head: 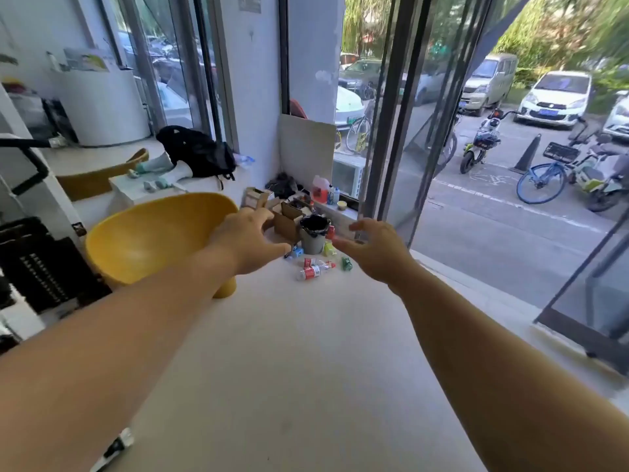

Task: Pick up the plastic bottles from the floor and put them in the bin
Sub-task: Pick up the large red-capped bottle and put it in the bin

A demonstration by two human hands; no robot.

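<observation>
Seen from a head-worn camera, two bare arms stretch forward over a pale floor (289, 352) toward a far corner beside tall windows. The left hand (250, 241) and the right hand (372, 248) are both open with fingers spread, and neither grips anything. Well beyond them stands a small grey bin (313, 235) lined with a black bag, and plastic bottles lie scattered on the floor around its base: a clear bottle with a red label (311, 272) nearest the camera, a green bottle (347, 264) to its right, a blue-labelled one (296, 252) to the left. This looks like the approach step, with no bottle picked up yet; the next move likely calls for walking closer, bending down and closing a hand round the nearest bottle. A yellow bowl-shaped chair (153, 236) sits at left. No brand name or label writing is legible at this distance.
</observation>
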